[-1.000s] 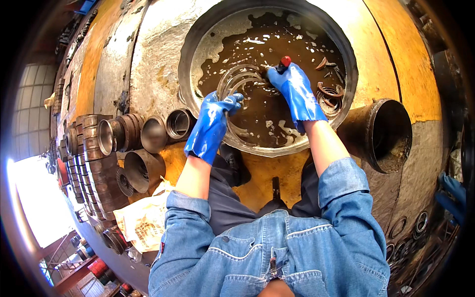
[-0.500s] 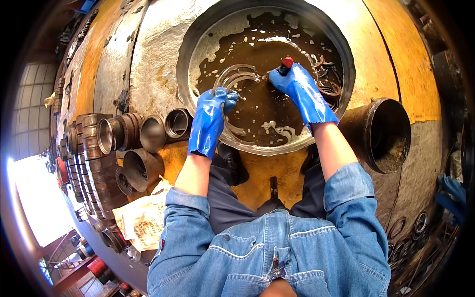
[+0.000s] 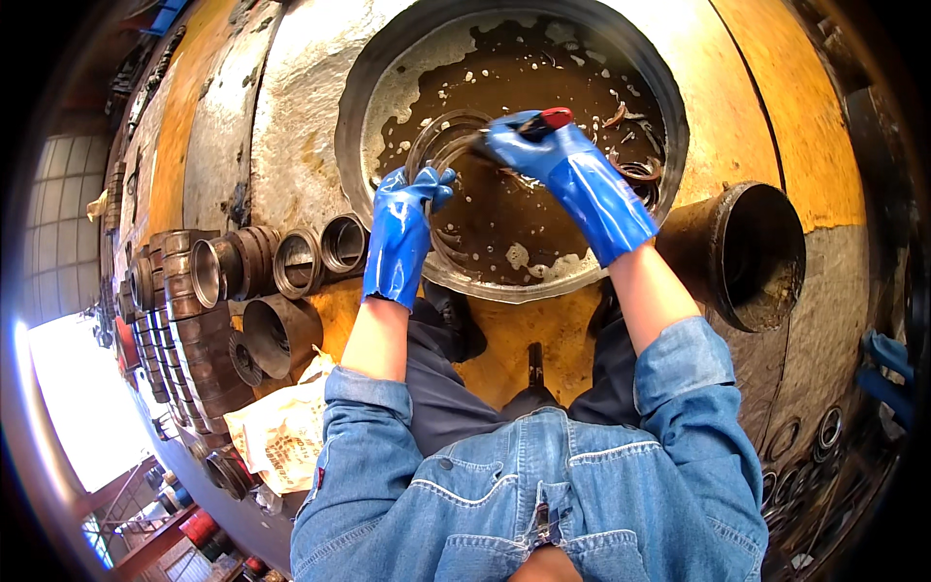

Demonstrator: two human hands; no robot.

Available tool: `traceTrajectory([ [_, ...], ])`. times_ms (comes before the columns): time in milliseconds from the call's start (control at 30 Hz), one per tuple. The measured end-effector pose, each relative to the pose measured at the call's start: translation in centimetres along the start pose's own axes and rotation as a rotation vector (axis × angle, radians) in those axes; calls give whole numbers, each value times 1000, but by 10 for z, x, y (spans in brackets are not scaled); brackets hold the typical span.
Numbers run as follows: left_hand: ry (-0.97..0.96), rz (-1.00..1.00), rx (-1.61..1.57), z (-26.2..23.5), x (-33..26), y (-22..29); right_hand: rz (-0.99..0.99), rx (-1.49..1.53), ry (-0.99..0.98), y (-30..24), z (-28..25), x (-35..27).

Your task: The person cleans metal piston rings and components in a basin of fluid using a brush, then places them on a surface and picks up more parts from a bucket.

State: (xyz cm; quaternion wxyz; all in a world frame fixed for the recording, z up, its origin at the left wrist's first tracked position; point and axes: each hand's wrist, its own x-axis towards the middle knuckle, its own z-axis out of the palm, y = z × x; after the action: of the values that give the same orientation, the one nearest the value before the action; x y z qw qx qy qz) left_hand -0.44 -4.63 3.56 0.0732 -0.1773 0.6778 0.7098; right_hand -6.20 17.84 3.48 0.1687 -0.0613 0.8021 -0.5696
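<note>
Over a wide round tub (image 3: 355,131) of brown, foamy liquid, both my hands wear long blue rubber gloves. My left hand (image 3: 402,233) is closed on curved metal rings (image 3: 436,136) at the tub's left side, thumb and fingers pinching their near part. My right hand (image 3: 572,175) grips a brush (image 3: 556,117) by its red and black handle. Its dark working end is smeared by motion against the rings' right side, so the bristles cannot be made out clearly. More rings (image 3: 638,170) lie along the tub's right inside wall, partly in the liquid.
A large rusty metal cylinder (image 3: 761,257) lies on its side right of the tub. To the left stand several cylindrical metal parts (image 3: 276,335) and stacked rings, with a printed bag (image 3: 281,432) nearer me. Blue gloves (image 3: 887,378) lie at the far right.
My right hand has moved left, bringing the brush from open liquid to the rings. My left hand still holds the rings, shifted slightly.
</note>
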Motion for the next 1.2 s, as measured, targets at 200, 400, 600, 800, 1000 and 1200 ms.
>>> traceTrajectory([
  [200, -184, 17, -176, -10, 13, -14, -239, -26, -17, -24, 31, 6],
  [400, -163, -44, -237, -12, 9, -6, -83, 46, 117, 0, 13, 23],
  [600, -219, 20, -149, -7, 9, -4, -197, 2, -64, -44, 27, 6],
  [800, -200, -43, -142, -13, 7, -12, 4, 143, 274, -4, 8, 24],
  [1000, -200, -35, -57, -5, 3, -8, 379, -150, 427, 71, -6, 20],
  [1200, -132, -129, -33, -6, 4, -1, 553, -216, 193, 37, -13, 17],
])
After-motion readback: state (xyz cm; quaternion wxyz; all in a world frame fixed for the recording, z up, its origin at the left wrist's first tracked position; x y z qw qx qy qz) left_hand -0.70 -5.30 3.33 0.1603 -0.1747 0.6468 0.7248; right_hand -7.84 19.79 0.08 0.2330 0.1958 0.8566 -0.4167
